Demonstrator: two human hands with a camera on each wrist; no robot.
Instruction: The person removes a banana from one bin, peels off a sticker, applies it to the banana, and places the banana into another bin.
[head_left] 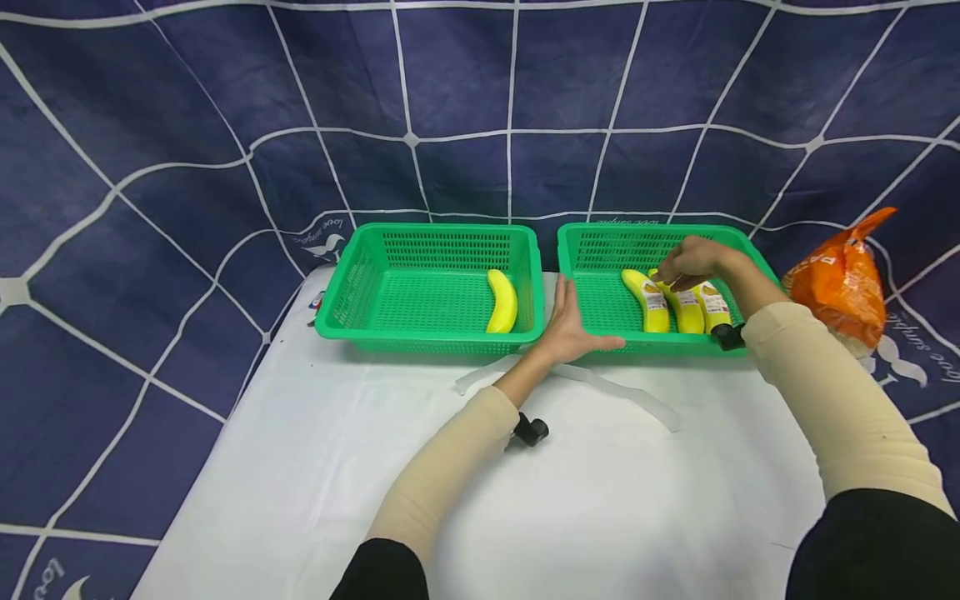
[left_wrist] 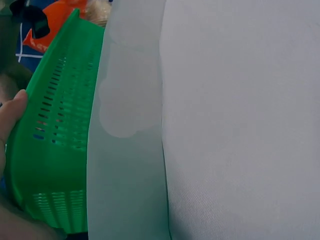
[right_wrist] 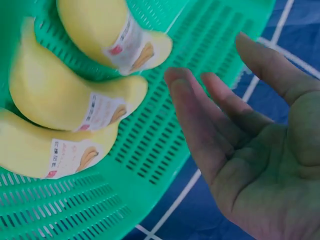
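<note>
Three yellow toy-like bananas [head_left: 649, 305] with white labels lie side by side in the right green basket [head_left: 592, 292]. Over them hovers my right hand [head_left: 693, 260]; in the right wrist view its fingers [right_wrist: 195, 125] are loosely bent, apart from the bananas [right_wrist: 65, 95], and hold nothing. My left hand [head_left: 567, 333] is at that basket's near left corner, thumb and fingers spread. Its thumb [left_wrist: 12, 112] seems to touch the basket wall [left_wrist: 55, 125] in the left wrist view. A single banana [head_left: 502, 302], no label visible, lies at the right side of the left green basket [head_left: 341, 308].
A pale translucent strip [head_left: 622, 390] lies on the white table [head_left: 600, 500] in front of the baskets. An orange bag [head_left: 843, 279] stands right of the right basket. Behind everything hangs a dark blue cloth [head_left: 465, 175] with white lines.
</note>
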